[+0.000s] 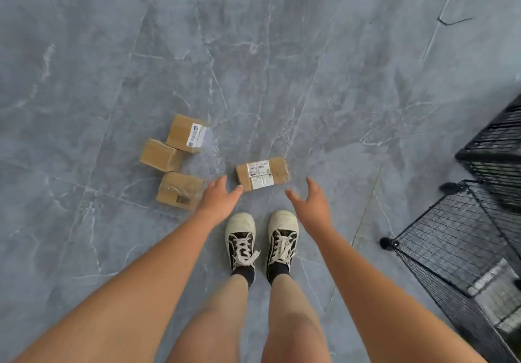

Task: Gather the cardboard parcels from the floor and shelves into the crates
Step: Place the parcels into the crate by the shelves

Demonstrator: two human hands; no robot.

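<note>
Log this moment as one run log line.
phase: reaching | left hand: open | right hand: open | target: labelled parcel, on floor | other parcels: three, floor | wire crates: right

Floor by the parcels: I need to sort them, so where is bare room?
Bare floor spreads beyond the labelled parcel, and between it and the wire crates. Crowded at left: three parcels huddle together.

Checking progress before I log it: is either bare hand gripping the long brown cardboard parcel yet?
No, the left hand and right hand reach open-fingered on either side of the long parcel.
</note>
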